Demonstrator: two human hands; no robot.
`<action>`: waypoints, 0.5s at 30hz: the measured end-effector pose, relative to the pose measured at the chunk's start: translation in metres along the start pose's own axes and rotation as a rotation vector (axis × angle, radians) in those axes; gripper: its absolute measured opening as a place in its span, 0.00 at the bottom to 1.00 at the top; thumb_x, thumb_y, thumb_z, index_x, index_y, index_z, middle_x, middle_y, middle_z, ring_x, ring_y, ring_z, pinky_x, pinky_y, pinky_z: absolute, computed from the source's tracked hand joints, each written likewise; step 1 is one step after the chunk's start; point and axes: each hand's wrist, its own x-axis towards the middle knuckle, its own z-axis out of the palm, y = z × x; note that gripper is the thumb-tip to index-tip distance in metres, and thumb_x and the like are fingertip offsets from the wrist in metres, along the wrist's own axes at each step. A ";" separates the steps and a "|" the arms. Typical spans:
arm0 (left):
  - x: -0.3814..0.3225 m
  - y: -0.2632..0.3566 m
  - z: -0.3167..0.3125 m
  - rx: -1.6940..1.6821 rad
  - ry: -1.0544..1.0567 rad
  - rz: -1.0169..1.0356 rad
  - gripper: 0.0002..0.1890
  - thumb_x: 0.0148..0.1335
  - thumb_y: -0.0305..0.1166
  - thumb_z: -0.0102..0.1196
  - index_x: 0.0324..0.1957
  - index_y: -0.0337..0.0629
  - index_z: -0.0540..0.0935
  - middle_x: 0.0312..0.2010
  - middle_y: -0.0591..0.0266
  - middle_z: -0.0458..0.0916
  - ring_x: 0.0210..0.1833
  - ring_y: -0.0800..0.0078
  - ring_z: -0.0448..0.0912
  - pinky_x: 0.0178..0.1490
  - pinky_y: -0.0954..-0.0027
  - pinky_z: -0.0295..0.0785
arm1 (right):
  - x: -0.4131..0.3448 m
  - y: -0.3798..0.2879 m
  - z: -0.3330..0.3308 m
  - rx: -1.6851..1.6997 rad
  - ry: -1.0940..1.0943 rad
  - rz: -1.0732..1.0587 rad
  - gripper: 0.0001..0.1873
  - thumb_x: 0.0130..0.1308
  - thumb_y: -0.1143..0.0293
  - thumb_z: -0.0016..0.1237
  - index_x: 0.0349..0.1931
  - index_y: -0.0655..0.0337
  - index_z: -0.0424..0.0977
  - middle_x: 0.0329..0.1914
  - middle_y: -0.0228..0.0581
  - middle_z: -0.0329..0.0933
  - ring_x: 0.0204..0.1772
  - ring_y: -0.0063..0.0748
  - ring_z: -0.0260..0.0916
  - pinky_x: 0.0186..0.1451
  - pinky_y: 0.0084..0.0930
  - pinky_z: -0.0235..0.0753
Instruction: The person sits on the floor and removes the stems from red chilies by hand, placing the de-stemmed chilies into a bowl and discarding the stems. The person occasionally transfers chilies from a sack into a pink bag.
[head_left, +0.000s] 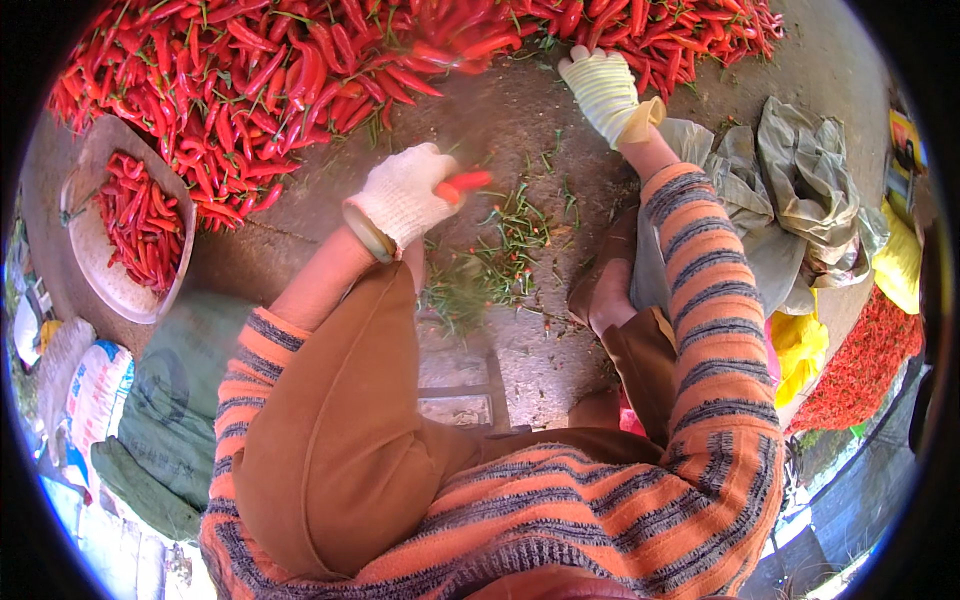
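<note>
My left hand, in a white knit glove with a bangle at the wrist, is closed around red chili pepper whose end sticks out past the fingers. My right hand wears a pale yellow striped glove. It reaches to the near edge of a large heap of red chili peppers, with its fingertips against or close to the peppers. Whether it grips one is hidden. Green pepper stems lie scattered on the concrete floor between my feet.
At the left, a metal scoop-shaped pan holds more red chilies. A green sack lies beside my left leg. Grey crumpled sacking and a yellow bag are at the right, with another spread of red peppers behind.
</note>
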 end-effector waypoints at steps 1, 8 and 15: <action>-0.001 -0.001 0.001 -0.031 0.037 0.022 0.13 0.52 0.38 0.64 0.36 0.42 0.82 0.33 0.54 0.77 0.40 0.55 0.79 0.46 0.59 0.74 | -0.001 0.003 -0.002 -0.009 -0.005 -0.028 0.11 0.56 0.71 0.48 0.40 0.49 0.76 0.38 0.35 0.74 0.40 0.37 0.76 0.37 0.34 0.72; 0.000 -0.013 0.001 -0.874 -0.008 -0.286 0.26 0.50 0.27 0.68 0.53 0.33 0.76 0.44 0.68 0.77 0.45 0.75 0.74 0.51 0.71 0.72 | -0.016 -0.020 -0.081 0.551 0.250 0.051 0.04 0.57 0.70 0.52 0.33 0.56 0.74 0.31 0.40 0.73 0.37 0.44 0.76 0.39 0.36 0.75; 0.004 0.006 0.001 -1.119 0.020 -0.164 0.20 0.49 0.24 0.67 0.46 0.35 0.78 0.37 0.68 0.79 0.41 0.73 0.77 0.46 0.70 0.75 | -0.036 -0.120 -0.145 1.744 0.213 0.632 0.09 0.61 0.72 0.52 0.39 0.66 0.76 0.33 0.45 0.77 0.36 0.37 0.76 0.42 0.32 0.75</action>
